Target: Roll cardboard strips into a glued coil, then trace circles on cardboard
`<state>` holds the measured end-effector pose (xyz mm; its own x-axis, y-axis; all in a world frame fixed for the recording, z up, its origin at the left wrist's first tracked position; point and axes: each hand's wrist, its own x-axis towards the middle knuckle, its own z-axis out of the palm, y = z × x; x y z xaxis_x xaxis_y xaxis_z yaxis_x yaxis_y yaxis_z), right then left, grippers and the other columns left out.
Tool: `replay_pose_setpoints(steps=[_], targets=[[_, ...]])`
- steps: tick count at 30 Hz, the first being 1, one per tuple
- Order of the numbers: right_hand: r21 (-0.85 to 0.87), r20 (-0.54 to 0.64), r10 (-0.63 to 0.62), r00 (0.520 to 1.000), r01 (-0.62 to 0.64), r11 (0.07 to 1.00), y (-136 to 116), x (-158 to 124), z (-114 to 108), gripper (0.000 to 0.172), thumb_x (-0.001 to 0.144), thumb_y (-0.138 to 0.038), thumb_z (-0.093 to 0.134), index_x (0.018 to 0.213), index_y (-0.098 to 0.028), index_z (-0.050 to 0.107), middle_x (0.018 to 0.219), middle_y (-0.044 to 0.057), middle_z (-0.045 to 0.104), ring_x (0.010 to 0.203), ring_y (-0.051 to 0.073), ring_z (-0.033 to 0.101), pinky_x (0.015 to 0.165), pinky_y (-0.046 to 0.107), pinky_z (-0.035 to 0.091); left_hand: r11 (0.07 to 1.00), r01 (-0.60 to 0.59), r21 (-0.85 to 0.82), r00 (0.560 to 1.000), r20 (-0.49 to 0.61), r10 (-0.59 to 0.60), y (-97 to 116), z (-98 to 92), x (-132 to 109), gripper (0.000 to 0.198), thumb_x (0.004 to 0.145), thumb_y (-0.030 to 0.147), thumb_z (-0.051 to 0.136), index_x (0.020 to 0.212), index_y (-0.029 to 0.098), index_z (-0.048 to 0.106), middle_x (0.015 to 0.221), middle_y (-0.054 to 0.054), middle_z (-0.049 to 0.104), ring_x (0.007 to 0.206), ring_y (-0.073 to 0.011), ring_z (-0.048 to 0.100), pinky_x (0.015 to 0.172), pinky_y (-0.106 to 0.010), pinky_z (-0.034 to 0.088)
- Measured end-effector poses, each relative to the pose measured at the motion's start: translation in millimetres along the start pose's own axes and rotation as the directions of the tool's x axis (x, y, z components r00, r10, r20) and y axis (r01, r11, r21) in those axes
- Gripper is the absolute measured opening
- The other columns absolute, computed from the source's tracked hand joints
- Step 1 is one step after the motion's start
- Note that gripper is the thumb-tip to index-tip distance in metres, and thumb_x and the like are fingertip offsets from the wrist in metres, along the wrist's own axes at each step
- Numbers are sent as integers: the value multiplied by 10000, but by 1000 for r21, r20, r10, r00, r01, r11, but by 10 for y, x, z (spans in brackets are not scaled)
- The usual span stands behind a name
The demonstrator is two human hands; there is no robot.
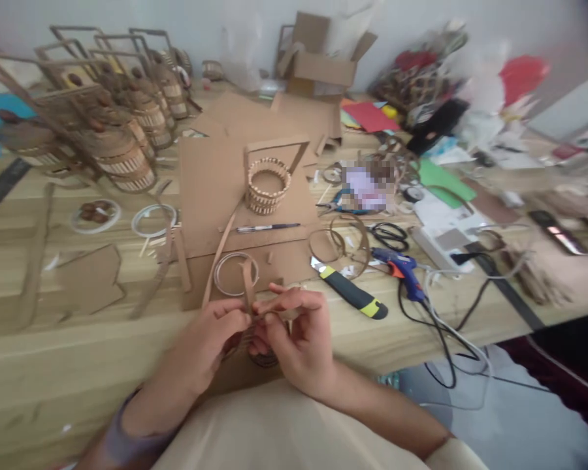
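Observation:
At the table's front edge, my left hand [220,329] is closed in a pinch on a thin brown cardboard strip [248,281], which sticks up between my hands. Close beside it, my right hand [298,336] has thumb and forefinger pressed together on the same strip. A round ribbed piece [263,359] shows below my fingers, mostly hidden. Just beyond my hands lies a white ring [236,292] on the cardboard sheet [206,196]. Farther back stands a small round basket [267,207] of light slats with a square handle, and a pen [268,228] lies before it.
Right of my hands lie a utility knife [350,290] with its blade showing, a blue glue gun [404,271] with cables, black scissors [389,236] and pliers [343,203]. Several handled wooden buckets [122,153] crowd the back left. A cardboard box [321,68] stands behind.

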<state>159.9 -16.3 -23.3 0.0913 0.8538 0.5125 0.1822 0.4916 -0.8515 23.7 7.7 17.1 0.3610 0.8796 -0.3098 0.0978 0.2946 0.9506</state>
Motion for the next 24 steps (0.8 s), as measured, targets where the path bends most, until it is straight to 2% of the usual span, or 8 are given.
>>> replay_pose_setpoints(steps=[4, 11, 14, 16, 18, 20, 23, 24], targets=[[19, -12, 13, 1000, -13, 1000, 44, -19, -1, 340, 862, -53, 551, 1073, -296, 439, 837, -38, 713, 857, 156, 742, 957, 416, 579, 945, 201, -257, 979, 63, -191, -24, 0, 40, 151, 633, 331, 565, 537, 230, 507, 474, 42, 496, 444, -120, 466, 471, -241, 435], [207, 97, 184, 978, -200, 958, -56, 1, -14, 204, 990, -199, 524, 1128, -318, 433, 892, -32, 701, 743, 136, 726, 703, 304, 613, 907, 284, -311, 959, 84, -271, -55, -12, 8, 128, 620, 315, 637, 575, 208, 585, 553, 6, 613, 540, -148, 575, 556, -257, 488], [55, 178, 129, 976, -141, 989, -22, 58, -277, 381, 979, -261, 573, 1318, -330, 411, 1010, 15, 706, 880, 171, 722, 781, 344, 605, 882, 291, -372, 954, 44, -296, -62, -29, -14, 134, 621, 326, 658, 605, 201, 616, 572, -2, 654, 570, -154, 607, 580, -249, 502], [-226, 125, 70, 990, -40, 973, 86, 107, -621, 359, 967, -267, 587, 1307, -304, 478, 1049, 43, 713, 957, 199, 703, 851, 378, 577, 869, 290, -402, 949, 5, -314, -73, -57, -28, 142, 623, 333, 667, 643, 194, 646, 599, -12, 686, 590, -163, 627, 590, -255, 512], [-599, -78, 8, 997, -53, 799, 248, 140, -1063, 188, 949, -301, 600, 1132, -262, 604, 1048, 71, 707, 1002, 241, 669, 897, 426, 539, 869, 283, -406, 949, -16, -316, -97, -92, -40, 156, 635, 334, 670, 681, 185, 672, 629, -22, 708, 604, -174, 641, 594, -267, 523], [-808, -215, -37, 976, -157, 568, 427, 130, -1519, 202, 923, -361, 589, 1048, -209, 639, 1042, 118, 688, 1030, 286, 632, 938, 481, 499, 875, 284, -393, 952, 9, -305, -129, -123, -49, 166, 660, 336, 674, 713, 179, 692, 664, -32, 725, 625, -183, 655, 608, -279, 537], [-885, -403, 60, 913, -405, 229, 645, 25, -2031, 337, 857, -414, 596, 1057, -152, 665, 1094, 184, 655, 1076, 341, 585, 925, 498, 473, 887, 285, -363, 957, 59, -283, -163, -138, -60, 176, 697, 340, 673, 747, 179, 723, 712, -34, 742, 646, -183, 663, 631, -282, 549], [-875, -438, 76, 896, -445, 193, 694, -23, -2130, 353, 851, -417, 586, 1051, -140, 674, 1069, 191, 655, 1026, 343, 594, 876, 489, 480, 893, 280, -352, 959, 68, -274, -166, -136, -64, 177, 703, 339, 671, 751, 180, 731, 717, -32, 743, 648, -180, 663, 632, -278, 549]])
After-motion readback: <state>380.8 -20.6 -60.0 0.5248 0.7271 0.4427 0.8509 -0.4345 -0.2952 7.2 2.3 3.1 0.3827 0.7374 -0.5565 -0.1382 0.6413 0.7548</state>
